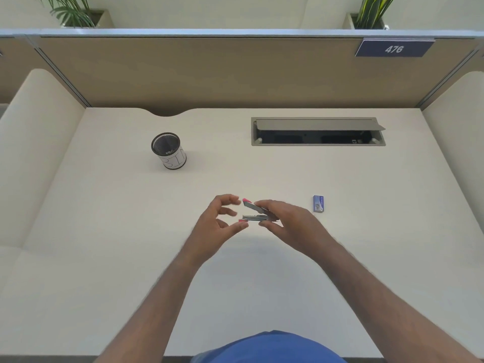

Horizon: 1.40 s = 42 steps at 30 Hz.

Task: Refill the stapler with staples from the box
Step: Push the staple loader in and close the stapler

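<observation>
Right hand: it holds the small pink-and-silver metal stapler above the bench, thumb under the lower arm and fingers over the upper arm.
Stapler: it is hinged open in a narrow V, the mouth pointing to the person's left; the pink-tipped top arm tilts up and away, the silver magazine rail lies roughly level below it.
Left hand: it is empty, its fingers spread and curled around the open end of the stapler; its thumb tip touches or nearly touches the pink tip of the lower arm, which of the two cannot be told.
Staple box: the small blue cardboard box lies on the bench near the right hand, on its right and apart from it; it looks shut.
Bench: a pale off-white surface.
Pen cup: a black mesh cylinder with a white paper label stands upright, well apart to the far left.
Cable tray: a grey recessed box with its lid raised sits at the far right of the bench.
</observation>
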Available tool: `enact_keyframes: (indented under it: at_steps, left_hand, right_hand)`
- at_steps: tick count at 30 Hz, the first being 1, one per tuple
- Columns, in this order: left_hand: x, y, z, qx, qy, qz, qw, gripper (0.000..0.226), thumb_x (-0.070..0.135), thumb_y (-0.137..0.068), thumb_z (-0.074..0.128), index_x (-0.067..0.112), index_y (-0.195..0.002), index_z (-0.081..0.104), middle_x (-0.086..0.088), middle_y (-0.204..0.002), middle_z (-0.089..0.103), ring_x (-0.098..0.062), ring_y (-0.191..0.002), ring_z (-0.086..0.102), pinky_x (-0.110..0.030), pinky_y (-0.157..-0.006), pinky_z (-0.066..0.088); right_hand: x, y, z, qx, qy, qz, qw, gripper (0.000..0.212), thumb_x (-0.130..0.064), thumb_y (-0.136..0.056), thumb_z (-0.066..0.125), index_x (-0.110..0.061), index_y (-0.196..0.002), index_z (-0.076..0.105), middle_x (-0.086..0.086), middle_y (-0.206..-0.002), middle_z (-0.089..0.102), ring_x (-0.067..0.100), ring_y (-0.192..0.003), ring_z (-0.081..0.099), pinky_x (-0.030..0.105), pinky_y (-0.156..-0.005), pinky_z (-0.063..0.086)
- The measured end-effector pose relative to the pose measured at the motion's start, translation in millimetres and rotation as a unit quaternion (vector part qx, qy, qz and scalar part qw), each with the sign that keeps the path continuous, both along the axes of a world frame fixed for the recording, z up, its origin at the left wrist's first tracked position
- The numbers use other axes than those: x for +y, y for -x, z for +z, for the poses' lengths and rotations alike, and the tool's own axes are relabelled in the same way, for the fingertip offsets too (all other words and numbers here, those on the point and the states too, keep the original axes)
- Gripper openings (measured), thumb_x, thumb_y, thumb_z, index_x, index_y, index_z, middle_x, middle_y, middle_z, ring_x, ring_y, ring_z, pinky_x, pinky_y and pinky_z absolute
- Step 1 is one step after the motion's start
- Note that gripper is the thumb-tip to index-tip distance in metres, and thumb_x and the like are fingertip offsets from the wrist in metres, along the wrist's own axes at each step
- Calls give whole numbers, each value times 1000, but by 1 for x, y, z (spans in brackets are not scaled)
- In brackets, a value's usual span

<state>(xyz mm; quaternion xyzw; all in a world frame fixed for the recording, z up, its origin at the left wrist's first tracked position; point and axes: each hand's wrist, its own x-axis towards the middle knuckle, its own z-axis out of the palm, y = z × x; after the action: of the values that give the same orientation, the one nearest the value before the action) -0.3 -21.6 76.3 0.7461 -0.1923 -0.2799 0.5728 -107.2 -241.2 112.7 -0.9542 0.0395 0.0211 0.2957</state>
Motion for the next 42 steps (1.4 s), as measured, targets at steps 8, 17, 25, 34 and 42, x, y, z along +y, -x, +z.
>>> enact_keyframes:
  at_steps: [8,17,25,34,42]
  left_hand:
    - [2,-18,6,-139,-62,-85,985,53,27,-89,91,46,-135,71,18,-135,73,-16,-130,61,-25,-93,56]
    - [-1,-11,8,-145,-97,-56,983,45,31,-86,93,45,-125,78,15,-123,78,-11,-102,69,-22,-88,53]
    - [-1,-7,9,-190,-91,-49,976,44,26,-86,93,32,-128,81,9,-114,81,-9,-107,71,-18,-89,52]
    - [2,-1,3,-221,-98,-46,969,40,25,-87,93,29,-126,82,6,-111,82,-9,-103,73,-19,-87,54]
    - [2,1,-1,-199,-88,-42,975,47,24,-88,92,31,-132,78,8,-121,79,-9,-106,73,-26,-96,58]
  right_hand:
    - [2,3,1,-5,0,-8,1000,39,-29,-103,69,-33,-141,64,-10,-124,77,17,-105,74,42,-85,61]
    - [-1,4,2,10,24,-4,1000,34,-29,-106,64,-31,-140,65,-6,-120,77,23,-102,72,44,-84,58]
    - [0,4,-1,16,-3,5,1000,32,-24,-106,65,-27,-138,66,-6,-116,77,21,-100,69,40,-83,58]
    - [1,7,-2,23,-7,9,1000,30,-24,-107,64,-27,-136,67,-5,-117,77,22,-100,69,43,-84,58]
    - [0,7,-6,24,-10,8,1000,34,-24,-106,66,-26,-140,66,-8,-126,76,17,-109,69,38,-89,57]
